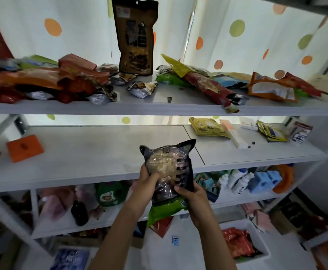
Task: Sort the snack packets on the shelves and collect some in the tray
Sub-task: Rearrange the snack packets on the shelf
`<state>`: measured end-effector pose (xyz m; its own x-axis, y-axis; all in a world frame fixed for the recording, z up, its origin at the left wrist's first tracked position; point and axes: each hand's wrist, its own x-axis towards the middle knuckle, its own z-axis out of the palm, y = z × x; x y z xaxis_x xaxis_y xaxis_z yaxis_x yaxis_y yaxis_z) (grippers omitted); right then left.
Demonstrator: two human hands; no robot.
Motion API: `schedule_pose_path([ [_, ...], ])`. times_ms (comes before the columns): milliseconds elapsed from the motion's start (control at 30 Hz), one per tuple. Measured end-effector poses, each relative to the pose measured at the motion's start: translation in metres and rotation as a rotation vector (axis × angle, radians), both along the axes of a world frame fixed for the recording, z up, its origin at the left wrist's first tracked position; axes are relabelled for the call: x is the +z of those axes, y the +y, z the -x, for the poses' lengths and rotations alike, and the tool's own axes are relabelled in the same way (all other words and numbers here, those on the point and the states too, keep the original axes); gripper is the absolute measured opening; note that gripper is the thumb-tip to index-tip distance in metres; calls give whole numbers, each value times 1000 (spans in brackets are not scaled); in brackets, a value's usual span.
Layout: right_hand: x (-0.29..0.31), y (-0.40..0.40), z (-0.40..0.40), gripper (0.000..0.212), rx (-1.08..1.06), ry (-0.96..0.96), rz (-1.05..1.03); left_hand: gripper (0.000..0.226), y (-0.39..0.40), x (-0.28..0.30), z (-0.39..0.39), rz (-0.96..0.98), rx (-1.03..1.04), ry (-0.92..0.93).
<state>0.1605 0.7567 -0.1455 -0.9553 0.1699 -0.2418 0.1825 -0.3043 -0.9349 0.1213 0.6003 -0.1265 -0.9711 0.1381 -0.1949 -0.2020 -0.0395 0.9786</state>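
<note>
While blur smears the lowest levels of the white multi-tier shelf unit (159,108), their bottles and boxes stay hard to read. Behind it hangs a white curtain with orange and green dots (237,28). At five o'clock, a white foam tray (256,258), partly cut off by the right forearm, holds red packets (237,242). Near centre, a dark clear-windowed snack packet (169,166) is gripped by the left hand (149,182) and right hand (194,193), fingers curled round it, with a green packet (163,211) underneath.

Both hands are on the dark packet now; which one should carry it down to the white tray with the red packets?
Probably the right hand: it grips the dark packet on the side nearer the white tray, low right. The left hand would have to cross over.
</note>
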Motion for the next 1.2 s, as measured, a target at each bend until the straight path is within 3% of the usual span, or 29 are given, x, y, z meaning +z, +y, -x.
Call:
schedule_pose_path([
  [133,-2,-1,4,37,-36,5,42,44,-1,6,4,-2,-17,36],
  [267,2,-1,9,37,15,30,76,35,-6,11,5,-139,37,63],
  [467,6,5,21,30,-160,-110,-260,35,-4,8,11,-162,193,133],
  [633,16,9,21,31,-210,9,-511,37,1,3,13,-229,245,120],
  [733,23,4,19,16,-352,10,-534,42,2,2,10,-201,208,147],
  [800,29,7,20,39,-448,-39,-502,45,2,1,8,-205,183,159],
  [867,39,15,24,58,-319,-161,-425,49,1,2,6,-227,166,180],
  [933,51,24,30,77,-41,-316,-246,52,-2,2,7,-208,127,223],
  [1033,65,33,44,93,266,-372,2,54,-6,4,9,-132,0,317],
  [1100,73,36,49,82,342,-358,81,53,-9,5,11,-77,-84,375],
  [1200,74,38,47,44,328,-324,179,55,-17,6,14,-49,-123,416],
])
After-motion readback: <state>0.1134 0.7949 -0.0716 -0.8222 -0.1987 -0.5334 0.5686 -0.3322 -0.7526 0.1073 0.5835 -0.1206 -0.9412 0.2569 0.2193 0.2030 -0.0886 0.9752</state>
